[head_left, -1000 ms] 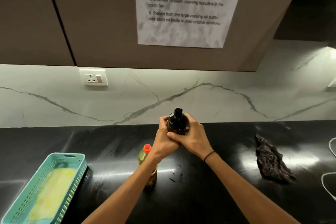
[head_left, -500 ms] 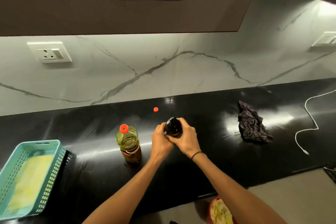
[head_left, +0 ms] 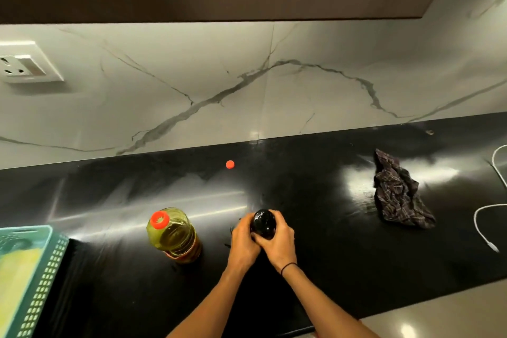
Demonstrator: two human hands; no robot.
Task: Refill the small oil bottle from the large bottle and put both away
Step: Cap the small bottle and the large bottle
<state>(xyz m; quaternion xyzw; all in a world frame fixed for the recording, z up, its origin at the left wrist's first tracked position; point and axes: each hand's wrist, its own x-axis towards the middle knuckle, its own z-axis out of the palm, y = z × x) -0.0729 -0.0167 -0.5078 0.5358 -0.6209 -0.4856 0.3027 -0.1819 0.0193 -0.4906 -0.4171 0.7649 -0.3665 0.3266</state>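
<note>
Head view: left hand [head_left: 242, 239] and right hand [head_left: 277, 241], each grip curled around the small oil bottle [head_left: 262, 223] standing on the table [head_left: 315, 269]; glossy, likely slippery, hold its body. Large bottle [head_left: 172, 234] beside, likely heavy

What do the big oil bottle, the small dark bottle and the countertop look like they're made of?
Large bottle: clear plastic, probably; yellow oil shows through its ribbed wall.
Small bottle, held by the left hand and right hand: glossy and dark; glass or plastic, unclear.
Countertop: polished black stone or similar, judging by its mirror-like glare.
</note>
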